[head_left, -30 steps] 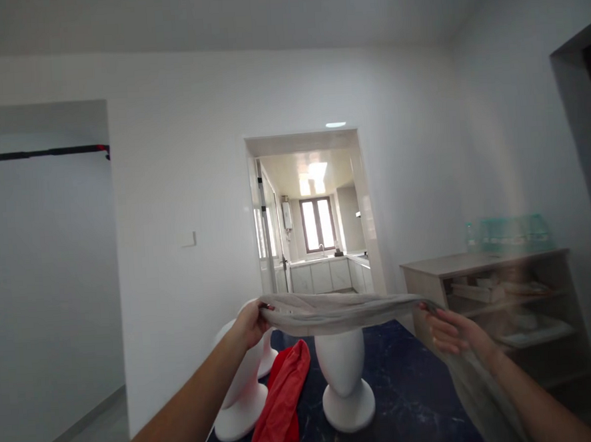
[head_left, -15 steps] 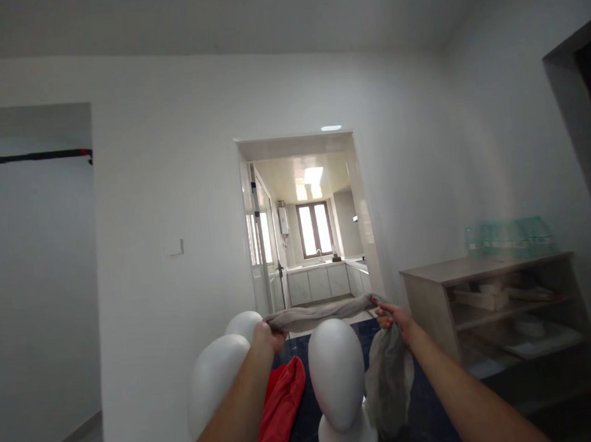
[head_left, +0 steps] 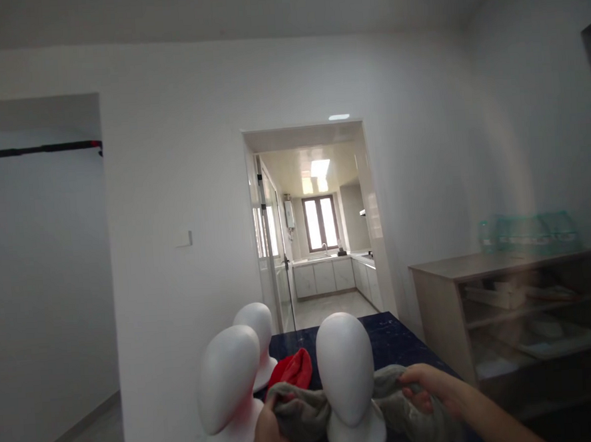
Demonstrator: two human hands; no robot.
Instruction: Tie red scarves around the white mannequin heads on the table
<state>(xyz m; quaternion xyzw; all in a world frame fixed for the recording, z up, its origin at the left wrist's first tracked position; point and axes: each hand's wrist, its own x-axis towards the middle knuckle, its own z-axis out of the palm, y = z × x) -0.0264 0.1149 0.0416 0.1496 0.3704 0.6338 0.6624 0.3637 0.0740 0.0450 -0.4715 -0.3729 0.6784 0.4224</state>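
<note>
A white mannequin head [head_left: 345,368] stands upright in front of me on a dark blue tabletop [head_left: 382,336]. Behind its neck runs a grey scarf [head_left: 304,414], showing on both sides. My left hand [head_left: 271,432] grips the scarf to the left of the head, thumb on top. To the right, my right hand [head_left: 429,389] pinches the other stretch, with more grey cloth hanging below it. A red cloth [head_left: 292,371] lies on the table behind my left hand, partly covered by the scarf.
Two more white mannequin heads, a nearer one [head_left: 228,385] and a farther one [head_left: 256,323], stand at the left. A wooden shelf unit [head_left: 441,305] with bottles [head_left: 531,232] on top is at the right. Beyond the table, a doorway opens onto a kitchen.
Both hands have come down, bringing the scarf from above and behind the middle mannequin head to its neck level. The view has shifted slightly.
</note>
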